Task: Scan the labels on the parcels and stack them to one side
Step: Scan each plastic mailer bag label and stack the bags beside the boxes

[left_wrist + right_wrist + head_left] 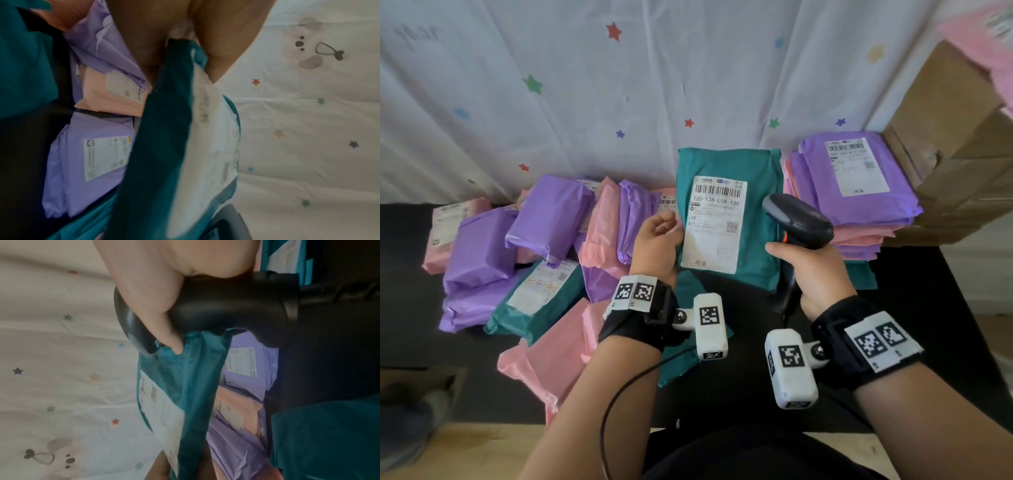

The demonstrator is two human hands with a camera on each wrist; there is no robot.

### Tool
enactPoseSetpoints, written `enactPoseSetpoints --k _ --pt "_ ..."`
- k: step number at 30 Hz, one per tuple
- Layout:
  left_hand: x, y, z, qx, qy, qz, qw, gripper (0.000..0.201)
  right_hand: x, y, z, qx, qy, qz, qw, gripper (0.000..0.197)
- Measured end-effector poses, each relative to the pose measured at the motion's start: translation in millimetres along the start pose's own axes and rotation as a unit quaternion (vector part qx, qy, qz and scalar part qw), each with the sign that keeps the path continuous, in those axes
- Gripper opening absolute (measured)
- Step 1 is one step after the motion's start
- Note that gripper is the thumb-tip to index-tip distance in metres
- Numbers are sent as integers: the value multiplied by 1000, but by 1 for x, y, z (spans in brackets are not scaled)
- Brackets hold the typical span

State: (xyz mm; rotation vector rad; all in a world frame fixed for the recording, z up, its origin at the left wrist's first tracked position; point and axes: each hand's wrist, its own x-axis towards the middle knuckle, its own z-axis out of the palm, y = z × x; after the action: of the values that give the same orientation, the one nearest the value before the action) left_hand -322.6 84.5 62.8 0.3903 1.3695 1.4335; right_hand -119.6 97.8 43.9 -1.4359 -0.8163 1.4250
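Note:
My left hand (659, 236) grips the left edge of a teal parcel (763, 168) and holds it upright above the table, its white label (717, 222) facing me. The left wrist view shows the same teal parcel (162, 146) edge-on, pinched between thumb and fingers. My right hand (813, 270) holds a black barcode scanner (799, 222) by its handle, the head just right of the label and pointing toward the parcel. In the right wrist view, the scanner (216, 308) sits in my palm beside the teal parcel (185, 386).
A loose heap of purple, pink and teal parcels (544, 246) covers the left of the black table (928, 308). A neat stack of parcels topped by a purple one (856, 185) stands at the right, against cardboard boxes (962, 154). A star-print white sheet (619, 85) hangs behind.

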Motion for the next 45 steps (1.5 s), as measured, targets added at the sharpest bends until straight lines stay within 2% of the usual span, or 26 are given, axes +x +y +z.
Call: enactPoseSetpoints --k 2,4,8,11,13,15,18,19,21,23,25,28,34,39,45 --pt "4 -1 -3 0 30 -31 999 37 -5 -1 2 -14 9 -31 999 27" --pt "7 -3 -7 11 32 -71 997 45 -11 -1 3 -23 20 -54 998 26" --pt "3 2 -14 36 -76 -222 971 31 -16 -4 -1 -38 24 -80 996 20" --pt "0 5 -13 31 -125 -237 963 33 -17 -8 -7 -44 23 -90 995 23" --pt "-4 8 -7 14 -117 -250 961 33 -18 -10 -10 -48 23 -93 994 23" --pt "-6 6 0 8 -101 -230 968 32 -19 -11 -11 -53 27 -93 994 23" --pt "-2 1 10 50 -62 -122 989 25 -19 -12 -11 -57 37 -92 993 20" --pt "-2 2 13 63 -39 -90 993 28 -19 -13 -11 -62 41 -93 993 19" --pt "-5 2 19 43 -25 -68 996 36 -18 -13 -12 -72 56 -97 991 15" --pt "-9 3 22 3 -58 -83 995 42 -17 -14 -14 -78 73 -98 989 17" --pt "-13 5 21 -28 -118 -122 985 48 -15 -14 -17 -66 82 -95 990 20" --pt "-16 7 22 13 -193 -113 975 42 -13 -17 -22 -55 91 -92 990 22" --pt "-7 1 23 59 -231 -86 967 40 -12 -24 -24 -72 112 -111 985 21" --pt "4 -2 25 56 -156 -35 986 38 -16 -28 -24 -98 92 -137 981 18" --pt "8 -11 30 50 -96 14 994 42 -27 -30 -16 -68 2 -116 991 14"
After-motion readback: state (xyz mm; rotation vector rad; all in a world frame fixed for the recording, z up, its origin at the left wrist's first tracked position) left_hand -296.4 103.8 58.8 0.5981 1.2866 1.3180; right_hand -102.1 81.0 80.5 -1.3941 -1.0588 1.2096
